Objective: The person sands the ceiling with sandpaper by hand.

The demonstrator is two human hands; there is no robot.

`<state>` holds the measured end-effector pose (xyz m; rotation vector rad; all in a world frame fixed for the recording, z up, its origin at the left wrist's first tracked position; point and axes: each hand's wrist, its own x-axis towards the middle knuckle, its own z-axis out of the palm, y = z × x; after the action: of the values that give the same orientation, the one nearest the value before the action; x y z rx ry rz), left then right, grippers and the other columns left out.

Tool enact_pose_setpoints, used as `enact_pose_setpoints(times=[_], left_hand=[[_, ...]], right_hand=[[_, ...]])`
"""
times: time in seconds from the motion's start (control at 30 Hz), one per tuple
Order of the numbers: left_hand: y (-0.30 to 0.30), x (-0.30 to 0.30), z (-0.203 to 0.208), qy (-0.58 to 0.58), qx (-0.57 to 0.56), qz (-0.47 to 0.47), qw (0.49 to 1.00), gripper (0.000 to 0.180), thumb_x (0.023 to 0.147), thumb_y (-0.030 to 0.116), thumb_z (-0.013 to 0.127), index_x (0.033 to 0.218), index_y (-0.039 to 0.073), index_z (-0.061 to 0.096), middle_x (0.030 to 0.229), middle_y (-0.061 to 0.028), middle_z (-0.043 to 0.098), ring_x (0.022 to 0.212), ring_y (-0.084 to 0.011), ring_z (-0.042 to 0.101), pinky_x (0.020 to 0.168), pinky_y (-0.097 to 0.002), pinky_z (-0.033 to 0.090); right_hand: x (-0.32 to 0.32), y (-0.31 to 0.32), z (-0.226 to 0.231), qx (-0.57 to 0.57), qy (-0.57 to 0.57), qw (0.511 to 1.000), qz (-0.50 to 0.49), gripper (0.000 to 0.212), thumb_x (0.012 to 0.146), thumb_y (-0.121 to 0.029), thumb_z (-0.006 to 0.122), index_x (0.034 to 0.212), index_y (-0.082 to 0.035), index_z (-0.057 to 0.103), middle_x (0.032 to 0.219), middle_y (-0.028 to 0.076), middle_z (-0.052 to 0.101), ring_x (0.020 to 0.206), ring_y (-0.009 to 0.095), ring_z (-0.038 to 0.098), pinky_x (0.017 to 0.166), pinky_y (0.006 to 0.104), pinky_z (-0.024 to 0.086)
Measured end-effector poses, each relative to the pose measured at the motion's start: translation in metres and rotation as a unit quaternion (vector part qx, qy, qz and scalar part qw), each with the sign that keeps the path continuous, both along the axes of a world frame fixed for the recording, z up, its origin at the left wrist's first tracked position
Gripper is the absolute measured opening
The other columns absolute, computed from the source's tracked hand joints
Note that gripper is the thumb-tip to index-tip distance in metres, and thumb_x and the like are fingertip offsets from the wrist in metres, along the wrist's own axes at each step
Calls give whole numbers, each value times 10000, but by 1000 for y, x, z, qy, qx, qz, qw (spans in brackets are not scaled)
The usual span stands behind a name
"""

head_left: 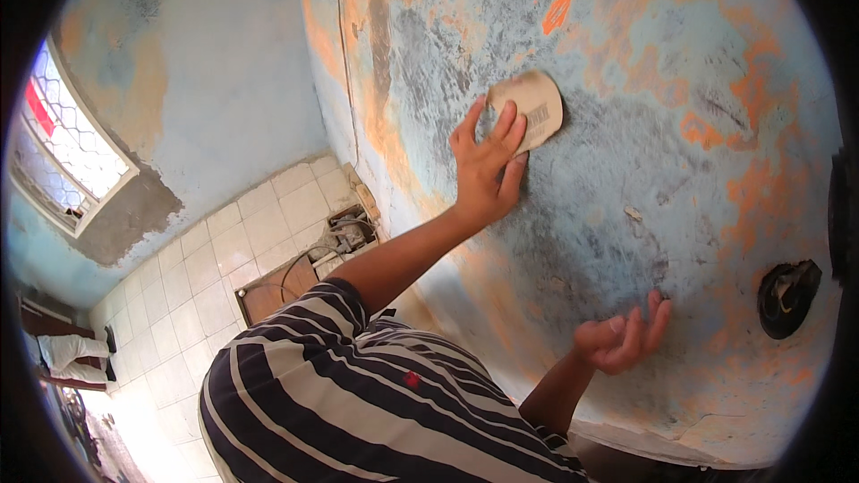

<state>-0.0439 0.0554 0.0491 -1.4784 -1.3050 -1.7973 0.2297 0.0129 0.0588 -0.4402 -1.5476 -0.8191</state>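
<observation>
My left hand (488, 161) presses a tan piece of sandpaper (535, 107) against the wall (608, 179), its fingers spread over the sheet's near edge. The sheet is curved at its far end, with printing on its back. Blue paint, dark smudges and orange patches cover the wall around it. Lower down on the right, my right hand (625, 337) is beside the wall with its fingers loosely bent and apart. Nothing shows in it. I cannot tell whether its fingertips touch the wall.
A dark hole with wires (789, 299) opens in the wall at the right. Near the wall's foot lie a wooden board (270, 295) and some equipment with a cable (351, 231) on the tiled floor (208, 291). A grilled window (76, 148) and a person's legs (76, 354) appear at the left.
</observation>
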Motion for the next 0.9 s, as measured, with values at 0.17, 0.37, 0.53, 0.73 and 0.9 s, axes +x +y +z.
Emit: enact_pose_setpoints(times=[0.17,0.37,0.53,0.73,0.9], left_hand=[[30,-69,78,17,64,13,998,477,950,111,606,1426,76,616,1506,-136,583,1480,-463,346,1139,-560,235],[10,-52,16,208,21,-23,978,410,958,192,590,1357,171,681,1487,-65,608,1460,-436,394,1183,-590,183],[45,-120,52,105,56,-5,993,403,935,176,594,1322,153,707,1388,-87,680,1449,-417,433,1206,-604,160],[40,-133,80,356,124,-95,921,348,910,175,674,1229,287,758,1409,46,671,1485,-290,424,1219,-610,87],[73,-180,121,364,144,-64,918,351,874,217,696,1180,371,771,1454,126,626,1490,-277,409,1219,-593,70]], right_hand=[[-2,4,0,17,30,999,0,249,1055,-106,424,1121,95,556,1346,372,522,1088,433,698,897,510,633],[-7,-2,1,17,51,996,-68,303,1049,-203,443,1139,67,544,1408,383,414,1127,485,644,904,564,591],[-24,-6,5,2,63,990,-128,332,1089,-204,437,1189,84,569,1440,336,438,1236,460,611,1024,584,523],[-83,-5,0,5,179,973,-146,302,1058,-232,498,1184,34,566,1430,348,429,1279,498,559,1058,624,498],[-145,-13,-1,9,202,962,-181,277,1032,-182,488,1176,41,568,1435,352,441,1270,492,564,1082,598,488]])
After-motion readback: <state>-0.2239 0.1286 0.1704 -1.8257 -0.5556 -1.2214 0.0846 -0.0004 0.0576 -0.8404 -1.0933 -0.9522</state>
